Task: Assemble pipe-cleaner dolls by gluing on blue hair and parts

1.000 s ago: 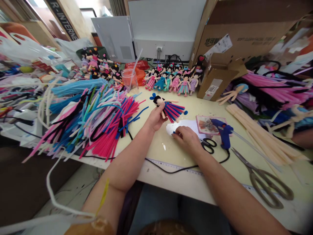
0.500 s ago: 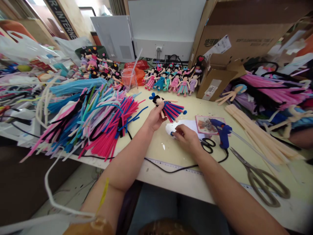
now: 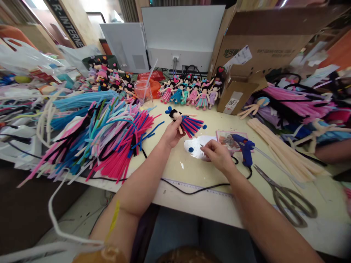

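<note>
My left hand (image 3: 173,132) is closed around a small doll (image 3: 192,123) made of pipe cleaners. The doll has black hair, a blue bow and a skirt of pink and blue strands, with a blue shoe at its far end. Over a white sheet (image 3: 201,141) on the table, my right hand (image 3: 216,152) is in a pinch; whatever sits between its fingertips is too small to make out. Beside those fingertips, a round blue piece (image 3: 191,149) lies on the sheet. Just past my right hand rests a blue glue gun (image 3: 245,148) on a pink-edged card (image 3: 226,138).
Large scissors (image 3: 285,197) lie at the right, near beige pipe cleaners (image 3: 285,151). A heap of coloured pipe cleaners (image 3: 109,135) covers the left. Finished dolls (image 3: 192,93), a plastic cup (image 3: 143,91) and a cardboard box (image 3: 233,93) stand behind. A black cord (image 3: 192,191) crosses the front.
My right hand has moved right, away from the round blue piece, which now shows fully on the white sheet. My left hand still holds the doll. The view has shifted slightly.
</note>
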Motion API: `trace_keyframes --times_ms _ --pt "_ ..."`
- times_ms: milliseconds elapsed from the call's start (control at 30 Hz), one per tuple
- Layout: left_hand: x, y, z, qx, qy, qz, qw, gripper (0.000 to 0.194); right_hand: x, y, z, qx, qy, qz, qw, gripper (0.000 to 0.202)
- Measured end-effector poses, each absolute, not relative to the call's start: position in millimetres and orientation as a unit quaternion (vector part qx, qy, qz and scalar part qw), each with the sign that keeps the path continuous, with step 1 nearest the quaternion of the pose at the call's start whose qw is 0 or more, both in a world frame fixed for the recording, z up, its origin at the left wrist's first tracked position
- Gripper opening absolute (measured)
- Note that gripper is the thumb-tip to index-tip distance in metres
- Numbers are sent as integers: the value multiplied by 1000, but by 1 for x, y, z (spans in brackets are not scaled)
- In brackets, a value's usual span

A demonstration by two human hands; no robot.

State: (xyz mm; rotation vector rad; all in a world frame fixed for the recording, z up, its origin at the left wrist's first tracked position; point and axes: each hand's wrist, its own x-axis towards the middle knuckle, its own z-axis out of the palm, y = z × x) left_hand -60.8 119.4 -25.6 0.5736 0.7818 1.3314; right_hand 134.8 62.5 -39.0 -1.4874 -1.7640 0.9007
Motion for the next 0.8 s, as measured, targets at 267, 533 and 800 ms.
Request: trace_keyframes --times_ms 267,533,800 --pt "-63 120 -15 220 361 620 661 25 194 21 -22 -611 -688 271 284 32" --pt "-61 118 -14 223 363 606 672 24 256 28 -47 -746 -553 113 354 36" --pt "-62 119 -15 229 361 609 669 22 242 67 -43 -736 -571 166 323 45"
